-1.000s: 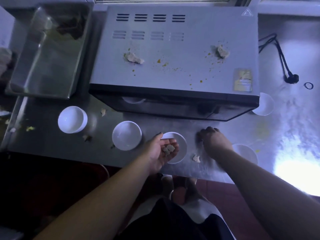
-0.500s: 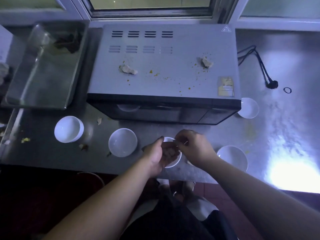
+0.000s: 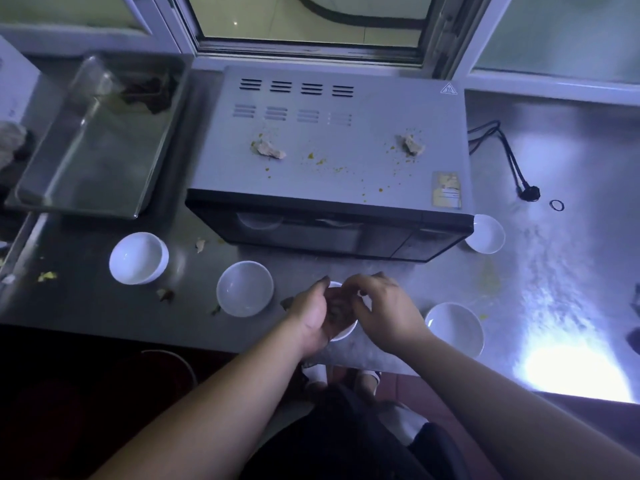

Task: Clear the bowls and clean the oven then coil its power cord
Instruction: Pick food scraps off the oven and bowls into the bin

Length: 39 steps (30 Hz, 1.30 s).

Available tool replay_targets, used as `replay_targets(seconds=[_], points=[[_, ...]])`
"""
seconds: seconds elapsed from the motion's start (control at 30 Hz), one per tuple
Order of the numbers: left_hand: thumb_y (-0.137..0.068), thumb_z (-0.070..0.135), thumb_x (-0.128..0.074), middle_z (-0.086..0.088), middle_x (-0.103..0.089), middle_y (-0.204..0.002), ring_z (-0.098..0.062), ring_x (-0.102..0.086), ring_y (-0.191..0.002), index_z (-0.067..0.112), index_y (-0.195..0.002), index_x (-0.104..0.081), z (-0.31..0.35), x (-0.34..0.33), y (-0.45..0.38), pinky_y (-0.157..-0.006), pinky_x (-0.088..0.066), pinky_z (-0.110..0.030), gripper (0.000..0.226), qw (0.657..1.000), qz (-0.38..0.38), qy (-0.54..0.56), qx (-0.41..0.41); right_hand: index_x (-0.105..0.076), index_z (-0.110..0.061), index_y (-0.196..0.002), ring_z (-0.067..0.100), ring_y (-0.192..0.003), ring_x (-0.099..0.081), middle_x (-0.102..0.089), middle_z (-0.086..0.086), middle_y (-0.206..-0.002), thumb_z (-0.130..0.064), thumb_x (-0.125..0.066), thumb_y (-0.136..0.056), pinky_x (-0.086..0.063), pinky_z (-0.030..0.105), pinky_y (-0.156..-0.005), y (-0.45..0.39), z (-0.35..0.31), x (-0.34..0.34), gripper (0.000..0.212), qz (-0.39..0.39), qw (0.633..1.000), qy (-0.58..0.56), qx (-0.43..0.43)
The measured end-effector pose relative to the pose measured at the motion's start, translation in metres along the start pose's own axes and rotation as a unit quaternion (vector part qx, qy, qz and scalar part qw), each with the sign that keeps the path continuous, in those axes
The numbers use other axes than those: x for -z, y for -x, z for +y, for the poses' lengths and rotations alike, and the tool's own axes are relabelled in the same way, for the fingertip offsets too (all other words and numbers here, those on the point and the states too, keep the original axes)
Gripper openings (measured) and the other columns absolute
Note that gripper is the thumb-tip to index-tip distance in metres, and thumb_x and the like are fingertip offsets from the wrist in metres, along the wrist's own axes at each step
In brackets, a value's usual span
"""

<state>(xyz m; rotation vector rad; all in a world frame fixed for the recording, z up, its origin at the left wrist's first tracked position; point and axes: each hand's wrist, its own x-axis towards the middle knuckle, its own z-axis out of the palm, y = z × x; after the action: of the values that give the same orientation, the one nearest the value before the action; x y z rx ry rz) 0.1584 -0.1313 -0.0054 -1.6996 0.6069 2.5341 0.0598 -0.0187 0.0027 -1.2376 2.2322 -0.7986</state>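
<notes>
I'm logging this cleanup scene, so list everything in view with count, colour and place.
oven: 1, grey top, black front, counter centre
food scraps: 2 lumps plus crumbs, tan, on oven top
bowls: 5, white, on the counter in front of and right of the oven
power cord: 1, black, uncoiled right of oven
small ring: 1, black, beside plug
metal tray: 1, steel, left of oven
counter: 1, steel
window: 1, behind oven
hands: left hand and right hand, together over the middle bowl
</notes>
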Motion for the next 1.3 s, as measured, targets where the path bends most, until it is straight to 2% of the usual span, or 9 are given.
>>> replay_targets(seconds=[0.1,0.23,0.47,0.6,0.73,0.83,0.97,1.1,1.3], points=[[-0.108,0.042,-0.04,-0.021,-0.071,-0.096,-0.025,-0.066,-0.076,-0.007,-0.105,-0.072,-0.002,0.006,-0.001,-0.063,-0.061,-0.031,0.059,1.0,0.007,-0.015,-0.007,-0.07,-0.019,-0.11,0.017,-0.102,-0.057,-0.071,-0.006,-0.103,-0.005,-0.057,-0.09,-0.045,0.027,-0.085,-0.003,0.016,0.002,0.027,0.01,0.999,0.021,-0.046],[-0.109,0.042,-0.038,-0.019,-0.071,-0.092,-0.024,-0.065,-0.079,-0.001,-0.097,-0.072,-0.003,0.014,0.001,-0.063,-0.061,-0.03,0.056,0.999,0.01,-0.034,-0.006,-0.07,-0.015,-0.11,0.023,-0.101,-0.061,-0.07,0.002,-0.106,0.003,-0.048,-0.085,-0.046,0.028,-0.08,0.0,0.041,0.001,0.037,-0.005,0.989,0.027,-0.148],[-0.109,0.039,-0.039,-0.015,-0.072,-0.084,-0.024,-0.068,-0.073,-0.001,-0.099,-0.068,-0.008,0.026,0.002,-0.062,-0.06,-0.027,0.051,0.999,0.022,-0.031,0.005,-0.07,-0.014,-0.11,0.03,-0.095,-0.063,-0.069,0.008,-0.108,-0.006,-0.05,-0.09,-0.053,0.038,-0.077,0.013,0.064,-0.017,0.029,-0.055,0.969,0.048,-0.236],[-0.11,0.039,-0.036,-0.015,-0.072,-0.081,-0.024,-0.069,-0.07,-0.001,-0.097,-0.067,-0.009,0.031,0.002,-0.058,-0.06,-0.026,0.053,0.999,0.029,-0.021,0.014,-0.069,-0.011,-0.105,0.034,-0.095,-0.062,-0.066,0.011,-0.105,-0.01,-0.058,-0.087,-0.049,0.036,-0.076,0.022,0.072,-0.033,0.022,-0.105,0.965,0.073,-0.23],[-0.11,0.04,-0.035,-0.016,-0.071,-0.085,-0.025,-0.068,-0.076,-0.002,-0.099,-0.067,-0.013,0.038,0.003,-0.058,-0.06,-0.025,0.053,0.999,0.035,-0.017,0.021,-0.068,-0.013,-0.104,0.036,-0.093,-0.061,-0.063,0.01,-0.101,-0.019,-0.062,-0.089,-0.04,0.032,-0.071,0.03,0.079,-0.048,0.017,-0.122,0.968,0.103,-0.192],[-0.109,0.039,-0.038,-0.017,-0.07,-0.089,-0.025,-0.067,-0.081,-0.003,-0.1,-0.067,-0.015,0.043,0.005,-0.059,-0.062,-0.026,0.052,0.999,0.038,-0.013,0.024,-0.069,-0.013,-0.1,0.036,-0.09,-0.06,-0.061,0.01,-0.099,-0.013,-0.063,-0.085,-0.046,0.035,-0.071,0.033,0.083,-0.058,0.015,-0.124,0.971,0.104,-0.173],[-0.109,0.04,-0.04,-0.017,-0.07,-0.089,-0.024,-0.067,-0.083,-0.003,-0.102,-0.067,-0.015,0.05,0.006,-0.063,-0.062,-0.027,0.051,0.999,0.037,-0.013,0.028,-0.068,-0.008,-0.099,0.037,-0.087,-0.06,-0.058,0.014,-0.1,-0.006,-0.062,-0.085,-0.051,0.04,-0.068,0.033,0.082,-0.063,0.016,-0.128,0.971,0.131,-0.155],[-0.109,0.04,-0.038,-0.016,-0.07,-0.089,-0.024,-0.067,-0.082,-0.002,-0.102,-0.067,-0.013,0.053,0.007,-0.066,-0.061,-0.027,0.052,0.999,0.039,-0.022,0.026,-0.067,-0.006,-0.099,0.037,-0.087,-0.06,-0.058,0.014,-0.1,-0.008,-0.058,-0.088,-0.047,0.038,-0.064,0.032,0.081,-0.065,0.014,-0.127,0.967,0.156,-0.157],[-0.108,0.043,-0.039,-0.016,-0.071,-0.09,-0.024,-0.068,-0.079,-0.001,-0.099,-0.068,-0.005,0.06,0.01,-0.079,-0.058,-0.031,0.053,0.999,0.03,-0.037,0.021,-0.066,-0.006,-0.096,0.038,-0.083,-0.062,-0.058,0.014,-0.098,-0.009,-0.058,-0.087,-0.04,0.034,-0.062,0.031,0.074,-0.066,0.013,-0.105,0.965,0.154,-0.183]])
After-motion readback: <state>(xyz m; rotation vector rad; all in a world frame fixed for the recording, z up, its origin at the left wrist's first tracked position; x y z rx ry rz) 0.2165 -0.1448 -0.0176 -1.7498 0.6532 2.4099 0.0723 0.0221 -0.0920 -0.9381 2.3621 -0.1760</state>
